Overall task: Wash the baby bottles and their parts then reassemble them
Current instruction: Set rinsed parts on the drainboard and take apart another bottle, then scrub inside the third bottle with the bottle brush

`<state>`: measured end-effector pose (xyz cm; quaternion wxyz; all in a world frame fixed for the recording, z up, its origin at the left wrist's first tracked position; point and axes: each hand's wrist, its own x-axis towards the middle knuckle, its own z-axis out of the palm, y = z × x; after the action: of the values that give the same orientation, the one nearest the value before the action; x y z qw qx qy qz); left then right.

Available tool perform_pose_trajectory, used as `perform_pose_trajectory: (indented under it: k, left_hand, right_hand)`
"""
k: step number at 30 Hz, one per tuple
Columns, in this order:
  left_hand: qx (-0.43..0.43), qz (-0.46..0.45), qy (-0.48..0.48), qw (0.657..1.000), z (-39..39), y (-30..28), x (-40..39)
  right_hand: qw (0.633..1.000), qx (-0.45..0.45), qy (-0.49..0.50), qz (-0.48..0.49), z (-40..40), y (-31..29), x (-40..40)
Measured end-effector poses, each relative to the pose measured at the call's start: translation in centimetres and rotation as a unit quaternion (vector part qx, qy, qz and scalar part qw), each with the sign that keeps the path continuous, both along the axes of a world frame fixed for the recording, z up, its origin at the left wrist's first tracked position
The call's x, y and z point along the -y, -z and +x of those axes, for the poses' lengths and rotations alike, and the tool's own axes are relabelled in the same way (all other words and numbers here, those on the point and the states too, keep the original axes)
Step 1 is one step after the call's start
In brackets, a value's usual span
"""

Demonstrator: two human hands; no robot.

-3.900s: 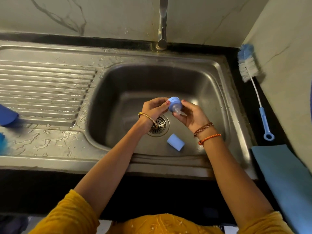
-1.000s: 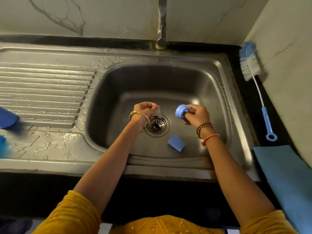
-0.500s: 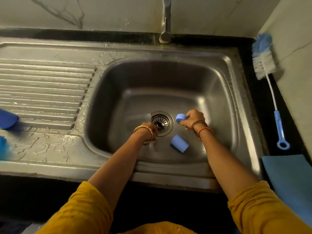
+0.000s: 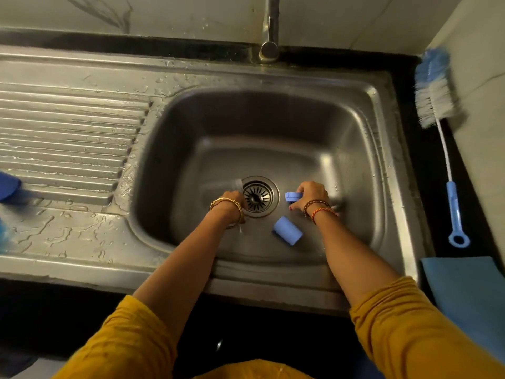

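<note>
Item: stainless steel sink [image 4: 377,138], basin with central drain strainer [image 4: 258,196], tap [image 4: 270,31] at the back rim, ribbed drainboard to the person's left. Left hand [image 4: 232,201], low over the basin floor just left of the strainer, fingers curled round a clear part, probably the silicone teat [image 4: 237,184], only its pale tip showing past the knuckles. Right hand [image 4: 313,195], just right of the strainer, fingers grasping the blue screw collar [image 4: 292,196], its open face turned toward the drain. Blue cap [image 4: 287,234], a short cylinder lying on its side on the basin floor, long axis running from upper left to lower right, apart from both hands, below and slightly left of the right hand and nearer to it than to the left. Judgement: if the cap is wanted next, the right hand has the shorter reach but must first free itself of the collar. Bottle brush [image 4: 437,105], blue and white bristles, blue loop handle, on the dark counter right of the sink; blue cloth [image 4: 464,285] beyond it. No brand, label or legible writing on any piece; bottle body not identified in view
</note>
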<state>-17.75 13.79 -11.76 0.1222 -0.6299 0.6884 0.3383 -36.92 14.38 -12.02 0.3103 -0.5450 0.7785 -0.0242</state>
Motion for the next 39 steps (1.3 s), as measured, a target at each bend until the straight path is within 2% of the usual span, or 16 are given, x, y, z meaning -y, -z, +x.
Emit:
perform_pose_trajectory:
  k: [6,10,14,17,20,23,28,32,39]
  left_hand:
    - [-0.054,-0.115,-0.058,0.990,0.3,-1.0,0.8]
    - [-0.067,-0.186,-0.086,0.976,0.6,-1.6,1.1]
    - [-0.078,-0.251,-0.062,0.963,0.9,-3.1,1.4]
    - [-0.053,-0.270,-0.046,0.960,1.2,-4.4,1.9]
    - [0.004,-0.286,0.002,0.958,1.2,-4.3,2.1]
    - [0.047,-0.253,0.028,0.966,1.7,-2.4,1.5]
    - [0.094,-0.163,-0.007,0.982,3.1,-0.4,0.7]
    - [0.097,-0.109,-0.015,0.989,3.4,0.2,0.5]
    - [0.132,-0.144,0.008,0.981,3.6,0.6,0.3]
  right_hand:
    - [0.999,-0.025,-0.005,-0.031,0.5,-0.9,0.4]
    - [0.992,-0.048,-0.022,-0.118,0.7,-2.0,0.6]
    - [0.960,-0.103,-0.023,-0.258,0.5,-4.3,0.5]
    - [0.924,-0.140,0.027,-0.355,-0.1,-6.6,-0.8]
    - [0.899,-0.191,0.106,-0.380,-1.7,-8.4,-2.9]
    - [0.889,-0.204,0.207,-0.354,-3.2,-9.1,-5.2]
    - [0.890,-0.182,0.317,-0.272,-5.2,-8.9,-6.6]
    - [0.892,-0.178,0.321,-0.263,-5.7,-8.8,-7.4]
    - [0.873,-0.171,0.324,-0.323,-6.2,-8.7,-7.6]
